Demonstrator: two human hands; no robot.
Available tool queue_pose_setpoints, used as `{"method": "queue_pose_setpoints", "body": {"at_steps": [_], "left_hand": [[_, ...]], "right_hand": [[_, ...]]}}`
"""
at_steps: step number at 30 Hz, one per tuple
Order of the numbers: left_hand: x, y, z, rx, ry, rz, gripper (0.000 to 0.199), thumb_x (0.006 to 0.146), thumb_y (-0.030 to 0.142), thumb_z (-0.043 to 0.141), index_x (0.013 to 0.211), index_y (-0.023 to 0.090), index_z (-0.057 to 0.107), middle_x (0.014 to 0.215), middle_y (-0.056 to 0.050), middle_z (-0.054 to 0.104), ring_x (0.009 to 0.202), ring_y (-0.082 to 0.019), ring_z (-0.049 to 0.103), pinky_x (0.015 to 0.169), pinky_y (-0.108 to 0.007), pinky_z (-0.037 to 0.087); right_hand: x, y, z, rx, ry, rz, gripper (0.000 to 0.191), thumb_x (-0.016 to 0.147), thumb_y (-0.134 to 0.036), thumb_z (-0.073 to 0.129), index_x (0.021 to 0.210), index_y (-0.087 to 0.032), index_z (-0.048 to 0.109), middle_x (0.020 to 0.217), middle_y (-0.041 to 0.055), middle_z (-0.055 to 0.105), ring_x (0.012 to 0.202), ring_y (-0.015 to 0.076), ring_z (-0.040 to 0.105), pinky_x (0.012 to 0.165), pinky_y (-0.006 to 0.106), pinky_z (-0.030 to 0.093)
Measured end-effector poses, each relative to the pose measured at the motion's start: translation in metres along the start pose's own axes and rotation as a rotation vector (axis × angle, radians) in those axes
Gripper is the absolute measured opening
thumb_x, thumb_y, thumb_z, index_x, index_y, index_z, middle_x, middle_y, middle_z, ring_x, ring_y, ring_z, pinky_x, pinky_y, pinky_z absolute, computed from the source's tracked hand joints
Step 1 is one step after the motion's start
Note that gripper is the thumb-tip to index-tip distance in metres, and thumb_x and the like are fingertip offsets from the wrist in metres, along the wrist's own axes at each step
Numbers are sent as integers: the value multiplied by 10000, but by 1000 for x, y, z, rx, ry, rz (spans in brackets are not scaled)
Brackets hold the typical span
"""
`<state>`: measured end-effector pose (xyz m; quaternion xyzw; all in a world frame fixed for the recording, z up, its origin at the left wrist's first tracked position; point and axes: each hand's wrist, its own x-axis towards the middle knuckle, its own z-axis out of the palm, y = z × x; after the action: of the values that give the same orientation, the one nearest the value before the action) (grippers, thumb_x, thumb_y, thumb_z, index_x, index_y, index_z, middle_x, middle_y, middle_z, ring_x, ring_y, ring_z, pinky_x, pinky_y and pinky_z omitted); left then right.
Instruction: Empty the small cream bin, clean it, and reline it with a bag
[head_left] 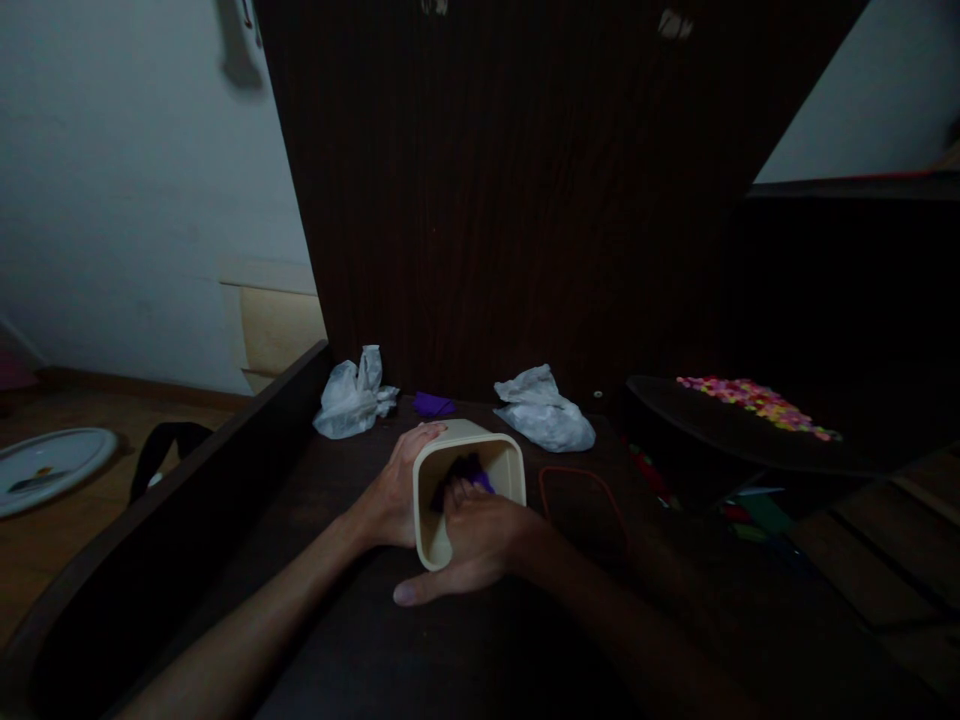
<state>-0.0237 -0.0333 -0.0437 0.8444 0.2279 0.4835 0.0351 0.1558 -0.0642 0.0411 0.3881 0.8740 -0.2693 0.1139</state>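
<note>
A cream plastic bin [469, 432] is tipped on its side, its mouth facing me, above the dark wooden surface. My left hand [401, 485] is wrapped round the bin's left side. Inside the mouth, the fingers of my right hand [480, 530] press on a dark purple cloth [480, 482]; their tips are partly hidden in shadow. The right thumb stays outside, below the rim. To the right of the bin lies a thin reddish rounded-rectangle ring [577, 470].
Behind the bin lie a crumpled white plastic bag [351, 400], a purple piece [433, 404] and another white bag [546, 415]. A dark panel [525, 200] rises behind. A raised board edge [225, 455] borders the left. Pink and yellow bits [757, 402] lie at right.
</note>
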Motion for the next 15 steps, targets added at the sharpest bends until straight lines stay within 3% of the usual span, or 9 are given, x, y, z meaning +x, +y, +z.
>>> {"method": "queue_pose_setpoints", "body": {"at_steps": [3, 6, 12, 15], "left_hand": [[0, 1, 0, 3, -9, -7, 1246, 602, 536, 900, 1579, 262, 177, 1466, -204, 475, 1347, -465, 495, 1119, -687, 396], [0, 2, 1, -3, -20, -8, 1257, 591, 551, 899, 1580, 271, 176, 1473, -199, 477, 1350, -469, 493, 1121, -707, 388], [1, 3, 1, -9, -29, 16, 1223, 618, 563, 884, 1574, 256, 185, 1447, -208, 491, 1353, -462, 489, 1128, -704, 384], [1, 3, 0, -5, -34, 12, 1231, 606, 581, 884, 1572, 273, 185, 1450, -196, 497, 1343, -457, 504, 1125, -682, 402]], "right_hand": [[-11, -2, -9, 30, -79, -9, 1145, 758, -894, 501, 1507, -30, 447, 1588, 288, 362, 1484, 448, 322, 1206, 528, 287], [-14, -5, -11, 42, -77, -44, 1022, 770, -865, 535, 1421, -78, 570, 1517, 247, 497, 1423, 435, 437, 1171, 514, 353], [11, -4, 2, -62, -94, 17, 1242, 639, -831, 710, 1526, -15, 411, 1611, 290, 311, 1503, 477, 248, 1230, 567, 222], [23, 1, 4, -28, -87, 22, 1297, 530, -832, 770, 1517, -57, 443, 1608, 256, 347, 1496, 471, 278, 1228, 584, 226]]}}
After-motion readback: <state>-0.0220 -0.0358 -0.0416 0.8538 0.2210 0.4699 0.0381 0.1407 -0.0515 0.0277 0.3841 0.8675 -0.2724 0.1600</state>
